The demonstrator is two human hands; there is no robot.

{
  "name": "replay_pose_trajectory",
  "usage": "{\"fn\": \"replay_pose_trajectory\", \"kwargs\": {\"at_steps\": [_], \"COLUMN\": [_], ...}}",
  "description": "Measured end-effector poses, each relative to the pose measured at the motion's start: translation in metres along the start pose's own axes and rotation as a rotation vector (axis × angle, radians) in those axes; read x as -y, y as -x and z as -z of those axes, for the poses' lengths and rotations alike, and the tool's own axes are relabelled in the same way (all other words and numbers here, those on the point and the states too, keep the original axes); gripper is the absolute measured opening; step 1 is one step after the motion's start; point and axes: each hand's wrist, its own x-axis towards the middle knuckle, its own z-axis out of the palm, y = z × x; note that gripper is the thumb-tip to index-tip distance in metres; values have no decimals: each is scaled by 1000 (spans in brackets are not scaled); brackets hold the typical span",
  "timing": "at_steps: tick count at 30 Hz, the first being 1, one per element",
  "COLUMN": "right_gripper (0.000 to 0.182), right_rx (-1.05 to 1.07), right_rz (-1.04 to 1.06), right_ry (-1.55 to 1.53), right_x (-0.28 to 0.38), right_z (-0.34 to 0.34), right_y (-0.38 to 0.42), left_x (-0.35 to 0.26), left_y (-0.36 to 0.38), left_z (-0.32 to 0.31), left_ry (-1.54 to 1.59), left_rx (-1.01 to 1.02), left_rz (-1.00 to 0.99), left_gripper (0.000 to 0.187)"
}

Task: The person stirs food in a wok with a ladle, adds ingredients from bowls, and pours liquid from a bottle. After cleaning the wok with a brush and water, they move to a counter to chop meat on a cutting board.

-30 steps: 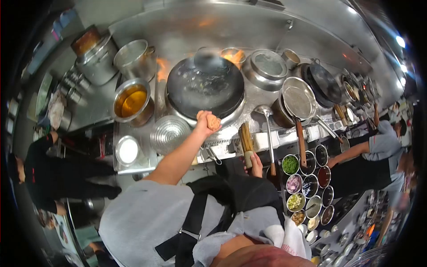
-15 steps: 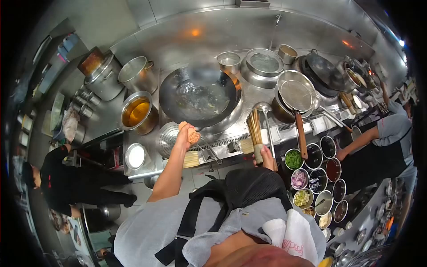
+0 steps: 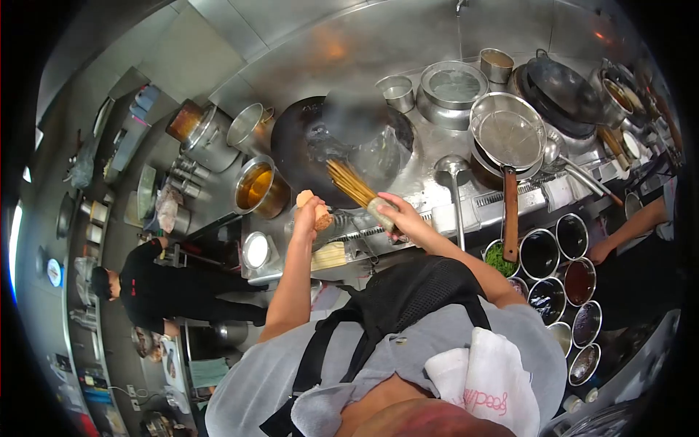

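A large dark wok (image 3: 291, 149) with clear liquid stands on the stove, partly veiled by steam. At its front edge my left hand (image 3: 312, 218) is closed around a crumpled tan cloth (image 3: 322, 217). My right hand (image 3: 402, 218) grips a bamboo brush (image 3: 353, 186) by its wrapped end, and the bristles point up and left over the wok's near rim. To the right of the brush, a steel ladle (image 3: 453, 171) lies on the counter.
A pot of amber liquid (image 3: 256, 188) stands left of the wok. On the right are a strainer (image 3: 508, 131) on a pot and several sauce containers (image 3: 539, 253). One person in black (image 3: 182, 284) stands at left; another person's forearm (image 3: 633, 226) shows at right.
My right hand has lifted the brush from the counter's front up and left to the wok. My left hand still holds the cloth. The head view has turned, and the strainer ladle beside my left hand no longer shows.
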Motion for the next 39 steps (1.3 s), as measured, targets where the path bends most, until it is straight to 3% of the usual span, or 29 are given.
{"fn": "replay_pose_trajectory", "kwargs": {"at_steps": [6, 10, 13, 16, 20, 22, 30, 33, 36, 37, 38, 39], "right_gripper": [60, 58, 57, 57, 55, 56, 56, 54, 55, 56, 56, 58], "right_rx": [73, 11, -50, -120, -161, -131, -176, -93, 2, -80, -106, -221], "right_rz": [-43, 21, 102, 199, 240, 257, 251, 256, 295, 691, 366, 383], "right_ry": [185, 125, -10, -132, -193, -167, -77, -18, 346, 781, 1034, 1325], "right_x": [4, 1, -2, 3, -6, -6, -10, -13, -32, -73, -71, -125], "right_z": [-18, -30, -42, -54, -67, -73, -92, -113, -113, -75, -36, 36], "right_y": [-50, -71, -87, -96, -96, -94, -99, -86, -55, -76, -73, -112], "left_x": [-24, -30, -24, -23, -18, -19, -8, -6, -3, 2, 12, 12], "left_y": [15, 26, 32, 55, 59, 59, 39, 30, 24, 16, 11, 12], "left_z": [-24, -33, -23, -15, -1, 6, 34, 42, 51, 55, 62, 65], "left_ry": [-259, -282, -581, -757, -692, -660, -549, -484, -456, -416, -379, -277], "left_rx": [-92, -111, -177, -190, -189, -152, -76, -80, -113, -123, -135, -108], "left_rz": [-104, -296, -525, -604, -640, -572, -612, -567, -521, -544, -554, -434], "left_gripper": [23, 26, 36, 34, 33, 40, 30, 30, 31, 31, 31, 33]}}
